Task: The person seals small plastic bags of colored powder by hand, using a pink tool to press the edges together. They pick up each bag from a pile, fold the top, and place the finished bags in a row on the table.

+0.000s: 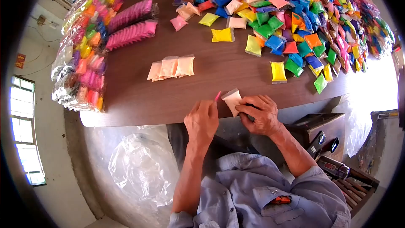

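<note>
Holding pale packet (231,100): right hand (258,114) | left hand (202,120): pink item (218,96), mostly hidden

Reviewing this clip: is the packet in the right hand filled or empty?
Filled: pale peach material shows through the clear film of the packet in the right hand. Whether it is sealed, I cannot tell.

Bare tabletop (126,97) runs through the middle of the frame, giving a hand a way across between the three overlapping peach packets (169,67) and the near edge. Another open strip lies right of those packets, up to the lone yellow packet (278,72) at centre right. A heap of coloured packets (291,21) blocks the upper right. Bagged packets (86,50) wall off the left side, and two pink bundles (131,34) jut inward beside them at upper left.
</note>
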Tool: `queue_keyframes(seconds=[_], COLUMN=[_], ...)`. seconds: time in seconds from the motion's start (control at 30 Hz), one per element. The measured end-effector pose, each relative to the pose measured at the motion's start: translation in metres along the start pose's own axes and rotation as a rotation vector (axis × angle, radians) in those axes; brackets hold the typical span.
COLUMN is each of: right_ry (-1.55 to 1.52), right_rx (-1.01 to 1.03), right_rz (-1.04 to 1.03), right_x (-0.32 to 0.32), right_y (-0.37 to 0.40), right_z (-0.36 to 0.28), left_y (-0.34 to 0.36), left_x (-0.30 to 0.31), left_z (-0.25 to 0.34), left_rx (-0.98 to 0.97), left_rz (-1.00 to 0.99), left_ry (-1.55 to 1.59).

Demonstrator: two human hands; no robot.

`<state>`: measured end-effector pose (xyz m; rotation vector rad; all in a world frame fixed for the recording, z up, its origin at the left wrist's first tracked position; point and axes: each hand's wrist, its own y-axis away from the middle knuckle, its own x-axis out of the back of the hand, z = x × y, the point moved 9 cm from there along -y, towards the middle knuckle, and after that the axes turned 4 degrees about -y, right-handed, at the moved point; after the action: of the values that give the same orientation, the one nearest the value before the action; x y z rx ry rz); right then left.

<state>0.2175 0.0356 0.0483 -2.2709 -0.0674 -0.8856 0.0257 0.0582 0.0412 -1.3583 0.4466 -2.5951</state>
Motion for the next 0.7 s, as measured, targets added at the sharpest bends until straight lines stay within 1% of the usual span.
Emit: queue_keyframes(seconds=[0.13,0.2,0.37,0.43,0.5,0.57,0.6,0.67,0.7], right_ry=[-0.002,-0.002,-0.003,-0.008,-0.002,-0.002,-0.001,-0.01,-0.019], right_rx=[-0.009,0.0,-0.002,0.002,0.007,0.002,0.0,0.021,0.04], right_rz=[-0.006,-0.012,0.006,0.021,0.017,0.005,-0.006,0.003,0.014], right_x=[0.001,-0.001,0.0,0.0,0.0,0.0,0.0,0.0,0.001], right_y=[0.001,0.001,0.002,0.001,0.002,0.002,0.002,0.0,0.0], right_z=[0.001,0.002,0.001,0.0,0.001,0.001,0.001,0.0,-0.001], left_y=[0.007,0.015,0.005,0.0,-0.004,-0.004,-0.003,-0.002,-0.005], left_x=[0.009,0.003,-0.002,-0.001,0.004,0.006,0.006,-0.004,-0.004], left_z=[0.018,0.034,0.011,-0.003,-0.002,0.019,0.024,0.043,0.043], left_rx=[-0.029,-0.082,-0.09,-0.01,0.024,-0.079,-0.078,-0.185,-0.185], left_rz=[-0.005,-0.063,-0.013,-0.025,-0.027,-0.052,-0.052,-0.153,-0.151], left_ry=[0.108,0.164,0.089,-0.014,-0.003,0.105,0.105,0.058,0.06])
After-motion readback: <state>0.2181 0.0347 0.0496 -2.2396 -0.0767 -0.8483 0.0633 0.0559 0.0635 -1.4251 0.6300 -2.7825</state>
